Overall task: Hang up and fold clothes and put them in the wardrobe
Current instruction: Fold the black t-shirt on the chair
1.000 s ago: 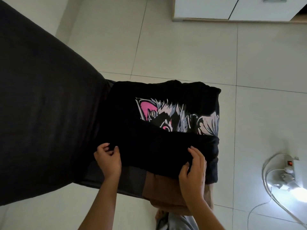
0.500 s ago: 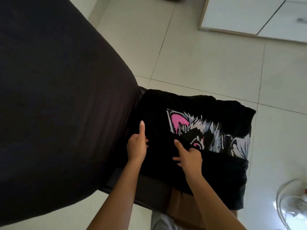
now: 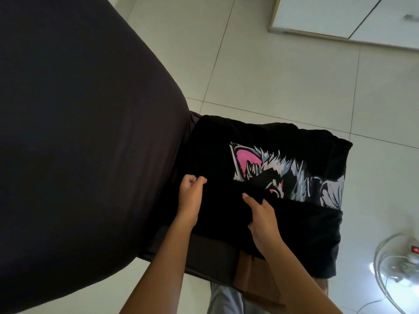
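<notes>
The black T-shirt (image 3: 260, 137) with the pink and white picture is lying half folded, just beside a big dark cloth (image 3: 79, 143) at 9 o'clock. The left hand (image 3: 191, 193) is pinching the shirt's 9 o'clock edge, and the right hand (image 3: 263, 217) is gripping the folded flap, fingers tucked under. On the tiled floor (image 3: 272, 75), a white cupboard (image 3: 317, 14) is standing at 1 o'clock and a power strip (image 3: 411, 257) is lying at 4 o'clock.

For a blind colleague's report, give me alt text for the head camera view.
Two hands hold a partly folded black T-shirt with a pink and grey print: the left hand pinches its cloth, the right hand grips the folded-over near layer. It lies on a stack of clothes beside a dark cloth surface, above pale floor tiles.
</notes>
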Available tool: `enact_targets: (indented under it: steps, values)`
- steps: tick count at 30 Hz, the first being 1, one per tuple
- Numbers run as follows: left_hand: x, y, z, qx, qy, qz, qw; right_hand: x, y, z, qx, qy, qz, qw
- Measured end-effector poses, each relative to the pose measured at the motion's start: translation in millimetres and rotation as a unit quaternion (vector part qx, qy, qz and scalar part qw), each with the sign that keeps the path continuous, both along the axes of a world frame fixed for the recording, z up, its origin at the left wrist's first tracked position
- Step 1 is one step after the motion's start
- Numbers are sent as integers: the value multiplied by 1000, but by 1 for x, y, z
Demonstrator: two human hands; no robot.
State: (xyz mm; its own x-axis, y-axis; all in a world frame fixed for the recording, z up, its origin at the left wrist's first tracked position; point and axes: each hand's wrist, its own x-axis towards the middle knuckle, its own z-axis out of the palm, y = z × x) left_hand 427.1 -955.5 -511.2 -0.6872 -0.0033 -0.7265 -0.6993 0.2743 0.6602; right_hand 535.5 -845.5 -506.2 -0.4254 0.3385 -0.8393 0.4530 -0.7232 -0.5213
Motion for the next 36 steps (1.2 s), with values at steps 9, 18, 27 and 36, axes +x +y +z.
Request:
enact_targets:
  steps: [9,18,27,36]
  values:
    - [-1,-12,4,-58,36,-29,997,10,-3,3,47,-30,98,994]
    - [18,0,9,-422,221,-197,857,30,19,15,155,-44,166,973]
    - [32,59,4,-386,384,-334,769,58,85,7,514,-43,117,849]
    - [-9,179,-21,-211,367,-501,755,-11,165,-17,514,-48,204,832]
